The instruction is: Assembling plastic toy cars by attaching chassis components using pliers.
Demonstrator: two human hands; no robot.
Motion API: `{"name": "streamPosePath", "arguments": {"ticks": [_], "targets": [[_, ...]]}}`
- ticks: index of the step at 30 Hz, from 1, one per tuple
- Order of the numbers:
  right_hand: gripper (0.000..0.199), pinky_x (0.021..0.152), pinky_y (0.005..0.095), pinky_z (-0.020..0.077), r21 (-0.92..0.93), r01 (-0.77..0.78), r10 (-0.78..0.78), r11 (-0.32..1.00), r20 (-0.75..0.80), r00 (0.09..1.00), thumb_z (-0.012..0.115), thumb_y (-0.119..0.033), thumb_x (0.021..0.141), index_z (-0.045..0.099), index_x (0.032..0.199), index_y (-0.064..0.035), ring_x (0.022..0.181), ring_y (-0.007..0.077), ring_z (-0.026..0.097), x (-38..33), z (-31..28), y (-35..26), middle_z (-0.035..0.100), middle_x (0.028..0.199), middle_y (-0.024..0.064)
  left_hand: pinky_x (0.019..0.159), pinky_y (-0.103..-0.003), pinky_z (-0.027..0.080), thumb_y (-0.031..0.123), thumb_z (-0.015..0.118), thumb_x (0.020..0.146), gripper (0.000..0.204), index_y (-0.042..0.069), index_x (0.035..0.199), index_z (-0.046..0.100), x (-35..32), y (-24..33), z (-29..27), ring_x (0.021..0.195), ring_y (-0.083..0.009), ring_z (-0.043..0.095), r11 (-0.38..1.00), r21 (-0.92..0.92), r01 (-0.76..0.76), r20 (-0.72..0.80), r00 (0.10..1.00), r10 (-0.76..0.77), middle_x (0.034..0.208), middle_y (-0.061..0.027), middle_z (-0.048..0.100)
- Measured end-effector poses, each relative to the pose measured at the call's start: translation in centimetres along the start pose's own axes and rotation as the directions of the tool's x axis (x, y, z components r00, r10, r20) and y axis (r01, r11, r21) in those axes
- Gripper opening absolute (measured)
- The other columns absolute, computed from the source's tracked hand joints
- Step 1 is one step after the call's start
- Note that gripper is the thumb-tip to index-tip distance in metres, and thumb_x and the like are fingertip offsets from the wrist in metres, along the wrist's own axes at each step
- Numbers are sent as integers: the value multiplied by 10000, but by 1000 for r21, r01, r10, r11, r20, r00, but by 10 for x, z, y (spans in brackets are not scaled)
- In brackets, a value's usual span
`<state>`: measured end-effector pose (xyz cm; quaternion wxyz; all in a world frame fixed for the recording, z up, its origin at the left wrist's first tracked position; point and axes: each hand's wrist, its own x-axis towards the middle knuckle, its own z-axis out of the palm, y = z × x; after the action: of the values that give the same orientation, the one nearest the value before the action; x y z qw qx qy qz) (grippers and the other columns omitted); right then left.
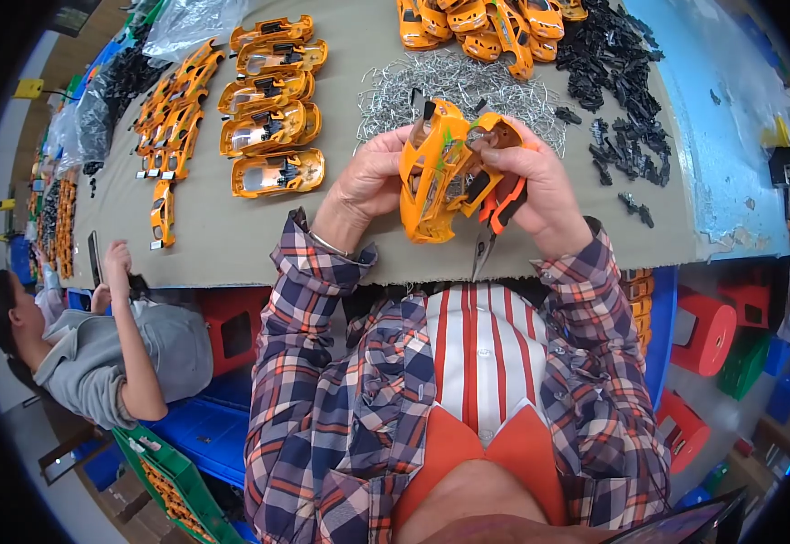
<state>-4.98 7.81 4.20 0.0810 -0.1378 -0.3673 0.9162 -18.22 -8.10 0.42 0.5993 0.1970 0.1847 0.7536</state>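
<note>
Orange toy car body (433,177) standing near-upright, axis 12-to-6; left hand (370,178) gripping its 9 o'clock side, right hand (540,186) pinching 3 o'clock edge, palming pliers (495,222).

Counts on the grey-covered table (232,236)

One orange toy car shell (431,177) is held in two hands; five shells (273,113) are stacked at 11 o'clock — wire clips (454,86) and black parts (617,82) at 12 to 1 o'clock cannot be counted.
</note>
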Motion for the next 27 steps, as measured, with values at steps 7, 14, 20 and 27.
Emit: {"name": "streamPosePath", "arguments": {"ticks": [7,14,20,27], "targets": [[350,782,282,462,-72,-26,26,997,-1,1000,510,79,746,510,1086,-2,872,151,565,1,-5,2,574,954,61,867,-338,483,75,617,807,421,-47,1185,477,2,4,-5,970,-207,597,997,61,43,-66,997,-39,1091,-136,586],[314,777,248,443,-112,63,-72,992,-78,994,512,75,750,532,1055,0,833,115,545,0,12,6,555,899,26,843,-346,498,51,614,800,400,-40,1170,493,0,1,-13,956,-204,604,994,-112,-5,-1,1000,5,1075,-134,591],[284,778,237,435,-215,45,-47,976,-3,999,541,43,760,529,1039,-9,819,98,539,3,13,-4,543,886,11,826,-351,506,58,602,811,412,-26,1192,469,-1,5,-19,931,-213,612,1000,-12,21,110,994,-20,1086,-141,582],[274,823,275,450,8,48,-49,999,52,997,573,-8,782,514,1048,-24,879,127,561,5,4,6,566,969,37,857,-328,484,83,585,816,427,-39,1202,450,-2,3,4,980,-206,586,995,19,-101,-5,995,101,1118,-142,557]]}}
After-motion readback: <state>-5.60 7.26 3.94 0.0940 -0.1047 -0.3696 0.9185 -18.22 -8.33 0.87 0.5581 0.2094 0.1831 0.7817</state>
